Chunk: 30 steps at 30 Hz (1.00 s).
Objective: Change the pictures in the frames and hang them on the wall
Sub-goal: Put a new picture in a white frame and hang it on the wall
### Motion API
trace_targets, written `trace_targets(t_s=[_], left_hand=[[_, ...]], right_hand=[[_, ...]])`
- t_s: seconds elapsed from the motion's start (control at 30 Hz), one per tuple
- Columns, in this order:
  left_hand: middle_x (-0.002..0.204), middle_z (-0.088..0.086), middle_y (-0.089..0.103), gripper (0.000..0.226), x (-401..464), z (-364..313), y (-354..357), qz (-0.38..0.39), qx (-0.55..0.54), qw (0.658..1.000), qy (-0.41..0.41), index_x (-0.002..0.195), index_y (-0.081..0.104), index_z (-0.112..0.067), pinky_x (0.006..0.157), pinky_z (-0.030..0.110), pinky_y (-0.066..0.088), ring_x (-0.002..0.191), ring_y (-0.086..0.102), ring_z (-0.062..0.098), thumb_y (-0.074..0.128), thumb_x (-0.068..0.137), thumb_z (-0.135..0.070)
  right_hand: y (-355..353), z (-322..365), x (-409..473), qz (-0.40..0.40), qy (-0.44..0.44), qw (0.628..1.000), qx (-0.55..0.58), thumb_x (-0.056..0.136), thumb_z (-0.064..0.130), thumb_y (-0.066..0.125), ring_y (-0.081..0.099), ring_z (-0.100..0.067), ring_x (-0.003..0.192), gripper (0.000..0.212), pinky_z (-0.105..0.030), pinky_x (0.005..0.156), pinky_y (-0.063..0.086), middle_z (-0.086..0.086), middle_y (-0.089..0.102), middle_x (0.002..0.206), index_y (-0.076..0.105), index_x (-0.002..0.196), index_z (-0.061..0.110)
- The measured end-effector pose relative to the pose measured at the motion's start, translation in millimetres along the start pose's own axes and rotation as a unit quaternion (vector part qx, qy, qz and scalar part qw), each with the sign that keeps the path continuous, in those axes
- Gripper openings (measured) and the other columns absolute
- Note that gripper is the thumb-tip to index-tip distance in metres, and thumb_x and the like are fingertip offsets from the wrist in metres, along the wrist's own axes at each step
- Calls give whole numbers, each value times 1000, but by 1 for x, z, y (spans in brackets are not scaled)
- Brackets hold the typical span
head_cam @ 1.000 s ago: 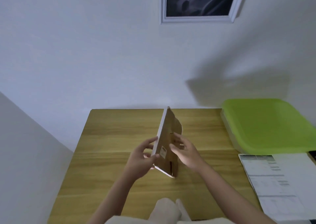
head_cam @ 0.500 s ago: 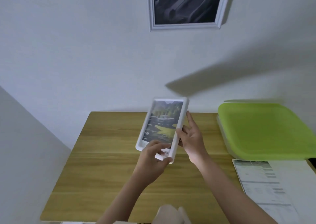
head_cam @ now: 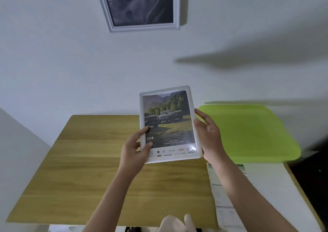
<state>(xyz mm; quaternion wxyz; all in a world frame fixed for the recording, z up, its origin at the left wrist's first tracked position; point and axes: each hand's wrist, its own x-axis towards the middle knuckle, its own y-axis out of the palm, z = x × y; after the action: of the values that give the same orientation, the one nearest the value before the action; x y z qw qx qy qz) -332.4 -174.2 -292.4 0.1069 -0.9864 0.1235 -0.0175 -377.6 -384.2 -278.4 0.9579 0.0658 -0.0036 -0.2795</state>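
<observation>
Head view: the left hand (head_cam: 136, 150) grips the lower left edge of the frame (head_cam: 169, 123), thumb lying over the front and the other fingers behind, while the right hand (head_cam: 209, 136) clamps the right edge from the side, so both hands are closed on the frame and set apart by its width. The frame is held clear of the table (head_cam: 99, 160), upright and face toward the camera, its long axis running up and down, with a car picture (head_cam: 168, 120) already showing in it. That suggests the swap for this frame is done and hanging is the step in hand. The wall (head_cam: 71, 63) lies straight ahead beyond the frame, and a second frame (head_cam: 142, 6) hangs above, up and slightly left of the hands, so the left hand is a little nearer that spot. I cannot make out any free hook or nail on the wall. To the right, a green tray (head_cam: 257, 130) sits on the table, with papers (head_cam: 266, 187) just below it.
</observation>
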Motion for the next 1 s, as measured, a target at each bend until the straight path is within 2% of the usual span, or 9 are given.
trace_targets(t_s=[0.13, 0.23, 0.33, 0.37, 0.4, 0.5, 0.63, 0.8, 1.0], left_hand=[[87, -16, 71, 46, 11, -37, 29, -13, -27, 999, 24, 112, 63, -36, 69, 38, 60, 81, 70, 20, 70, 80, -3], [94, -10, 68, 46, 24, -71, 51, -2, -39, 997, 64, 110, 64, -36, 64, 27, 58, 76, 68, 11, 72, 78, -5], [98, -9, 68, 43, 39, -110, 76, 3, -33, 991, 132, 111, 65, -31, 64, 23, 57, 76, 62, 6, 72, 77, -5], [102, -10, 68, 43, 46, -125, 84, 5, -31, 987, 159, 110, 65, -30, 63, 20, 54, 77, 59, 6, 71, 77, -3], [105, -10, 67, 43, 54, -140, 90, 9, -29, 982, 188, 109, 65, -30, 62, 18, 51, 77, 57, 6, 71, 77, -1], [99, -14, 65, 46, 79, -188, 108, 26, -22, 964, 264, 105, 65, -35, 61, 20, 50, 76, 56, 8, 71, 76, 0], [94, -9, 61, 45, 106, -257, 120, 15, -5, 942, 337, 100, 61, -37, 62, 20, 53, 73, 57, 3, 70, 77, 1], [98, -3, 60, 42, 147, -337, 126, -15, 24, 913, 406, 101, 56, -35, 59, 17, 51, 76, 56, 7, 69, 78, -3], [101, -2, 58, 41, 189, -409, 124, -43, 51, 889, 454, 97, 52, -38, 62, 15, 52, 79, 56, 9, 68, 80, -4]], right_hand=[[-34, 22, 15, 72, -32, 997, -13, 99, 15, 45, 62, -1, 95, 43, -27, 88, 50, 19, 68, 111, 48, 129, 46], [-56, 44, 27, 45, -72, 996, -11, 99, 13, 44, 61, -33, 95, 47, -43, 95, 46, -25, 58, 122, 47, 130, 49], [-78, 82, 41, -10, -137, 990, 9, 98, 8, 45, 36, -63, 105, 46, -52, 93, 46, -42, 43, 117, 53, 129, 41], [-85, 98, 45, -22, -172, 985, 17, 98, 6, 45, 27, -21, 101, 46, -41, 87, 49, -42, 45, 111, 54, 127, 39], [-92, 115, 50, -33, -206, 978, 18, 97, 4, 44, 48, -28, 77, 46, -34, 79, 47, -41, 48, 103, 55, 125, 39], [-109, 162, 68, -43, -296, 954, 10, 96, 6, 45, 48, -22, 73, 47, -33, 73, 44, -32, 59, 85, 55, 122, 44], [-122, 224, 105, -56, -374, 926, -2, 97, 3, 44, 68, -10, 74, 45, -28, 68, 57, 13, 74, 85, 51, 122, 39], [-117, 306, 147, -71, -451, 889, -26, 89, 26, 46, 52, -57, 82, 42, -58, 67, 52, -32, 62, 86, 50, 115, 58], [-117, 379, 191, -40, -491, 869, -55, 97, 11, 48, 69, -32, 81, 39, -54, 67, 58, -16, 69, 98, 47, 122, 41]])
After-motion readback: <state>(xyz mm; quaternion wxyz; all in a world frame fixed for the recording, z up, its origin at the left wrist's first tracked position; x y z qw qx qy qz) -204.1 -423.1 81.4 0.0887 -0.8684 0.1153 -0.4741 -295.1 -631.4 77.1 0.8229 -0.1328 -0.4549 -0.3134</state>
